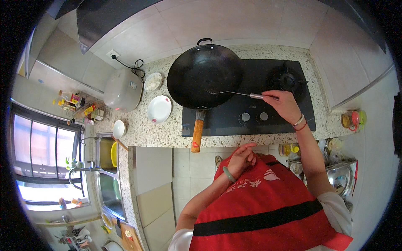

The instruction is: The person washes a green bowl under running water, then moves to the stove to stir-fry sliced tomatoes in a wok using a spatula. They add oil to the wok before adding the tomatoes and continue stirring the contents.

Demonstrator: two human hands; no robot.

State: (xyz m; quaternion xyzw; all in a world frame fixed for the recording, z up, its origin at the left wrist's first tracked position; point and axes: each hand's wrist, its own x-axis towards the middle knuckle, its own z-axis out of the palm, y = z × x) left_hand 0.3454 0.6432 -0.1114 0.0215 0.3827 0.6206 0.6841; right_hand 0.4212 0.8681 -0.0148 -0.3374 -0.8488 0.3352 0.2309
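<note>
My right hand [281,106] is closed around the pale handle of a long metal spatula [236,93]. Its thin far end dips inside a large black wok [201,71], where I cannot make out its exact shape. The wok sits over the left side of a black gas stove [255,79], and its wooden handle [197,136] points toward me past the counter edge. My left hand [240,160], with a green bangle at the wrist, rests in front of the red apron [268,196]. Its fingers are partly stretched and hold nothing.
Left of the wok are a bowl of white food [153,82], a white plate [159,109], a small white bowl [119,129] and a rice cooker [123,90]. Further left is a double sink [109,190]. Jars [354,120] stand at the right, with an oil bottle [289,149] lower down.
</note>
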